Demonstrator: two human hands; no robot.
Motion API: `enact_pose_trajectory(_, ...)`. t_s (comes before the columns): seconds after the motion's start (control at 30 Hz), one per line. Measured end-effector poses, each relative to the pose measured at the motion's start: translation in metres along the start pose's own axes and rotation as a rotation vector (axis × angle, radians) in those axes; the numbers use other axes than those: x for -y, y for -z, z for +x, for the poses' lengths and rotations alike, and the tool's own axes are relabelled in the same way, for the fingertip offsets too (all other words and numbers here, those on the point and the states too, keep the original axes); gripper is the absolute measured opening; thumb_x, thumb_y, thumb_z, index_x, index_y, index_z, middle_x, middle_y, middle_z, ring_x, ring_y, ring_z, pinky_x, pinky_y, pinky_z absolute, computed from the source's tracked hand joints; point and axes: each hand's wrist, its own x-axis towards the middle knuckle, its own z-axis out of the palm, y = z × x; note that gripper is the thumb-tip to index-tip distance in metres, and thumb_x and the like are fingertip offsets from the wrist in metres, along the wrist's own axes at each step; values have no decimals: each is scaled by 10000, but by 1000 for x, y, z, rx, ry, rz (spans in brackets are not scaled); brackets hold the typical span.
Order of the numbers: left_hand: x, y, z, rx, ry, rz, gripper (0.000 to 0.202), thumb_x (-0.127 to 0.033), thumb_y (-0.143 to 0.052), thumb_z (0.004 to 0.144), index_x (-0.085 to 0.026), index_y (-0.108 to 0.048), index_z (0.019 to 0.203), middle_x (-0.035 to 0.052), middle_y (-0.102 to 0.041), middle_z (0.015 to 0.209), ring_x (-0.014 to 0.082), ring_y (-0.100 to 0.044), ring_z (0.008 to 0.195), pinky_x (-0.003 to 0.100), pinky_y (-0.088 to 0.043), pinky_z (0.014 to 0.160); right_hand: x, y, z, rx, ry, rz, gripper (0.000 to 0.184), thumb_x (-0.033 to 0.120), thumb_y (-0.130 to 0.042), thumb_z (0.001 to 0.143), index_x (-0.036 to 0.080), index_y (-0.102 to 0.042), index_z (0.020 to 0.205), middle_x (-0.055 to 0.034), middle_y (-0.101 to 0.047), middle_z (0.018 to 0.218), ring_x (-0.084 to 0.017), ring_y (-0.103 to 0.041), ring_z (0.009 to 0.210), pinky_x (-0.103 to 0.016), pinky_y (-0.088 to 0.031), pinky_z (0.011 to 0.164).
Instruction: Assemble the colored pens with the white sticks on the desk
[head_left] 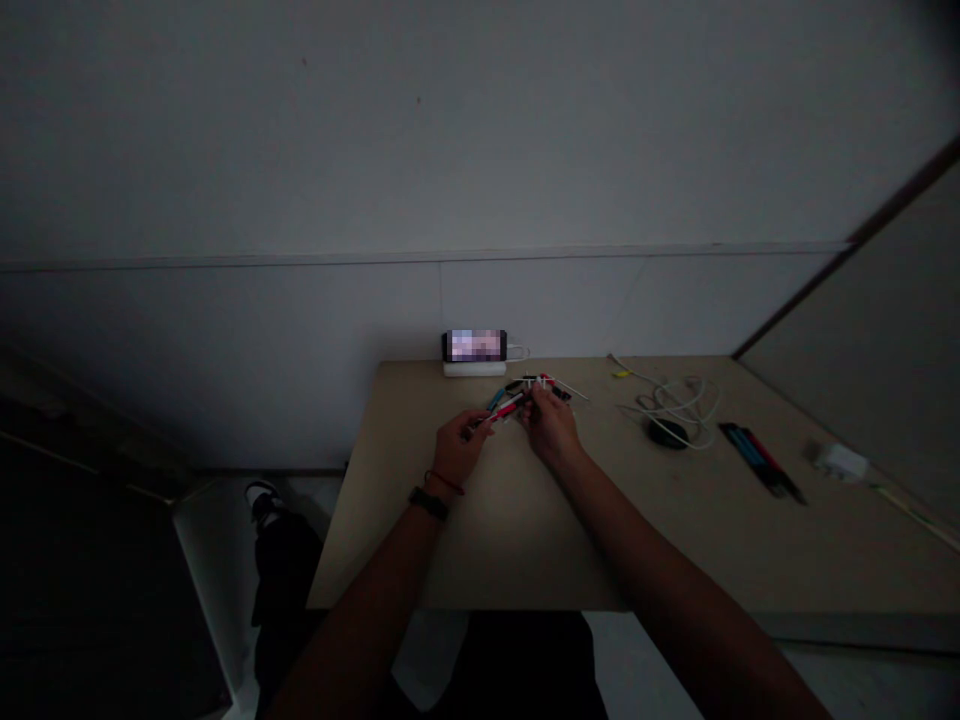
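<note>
My left hand (460,443), a black band and a thin red cord on its wrist, pinches the lower left end of a slim red-and-white pen (508,407). At the pen's upper right end, the fingers of my right hand (551,422) are closed on it. The pen is slanted just above the table. Around and behind the hands lies a loose cluster of thin pieces, among them a blue piece (496,399), a red piece (547,379) and a white stick (571,388). The dim light and my fingers hide their finer shapes.
A lit phone (476,346) leans on a white stand (475,370) by the wall. To the right lie a coiled white cable (679,400), a black mouse-like object (667,433), several black, blue and red pens (761,460) and a white plug (841,462) on the table (525,550).
</note>
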Motion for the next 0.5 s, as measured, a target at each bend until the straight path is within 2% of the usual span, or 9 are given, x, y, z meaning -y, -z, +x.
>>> enact_pose_trajectory(0.5, 2, -1, 0, 0, 4, 20, 259, -352, -650, 883, -160, -748, 1026, 46, -752, 777, 119, -638, 606, 214, -492, 594, 1, 0, 0, -14, -8, -46, 460, 577, -857, 627, 210, -590, 704, 58, -561, 546, -73, -470, 444, -201, -383, 418)
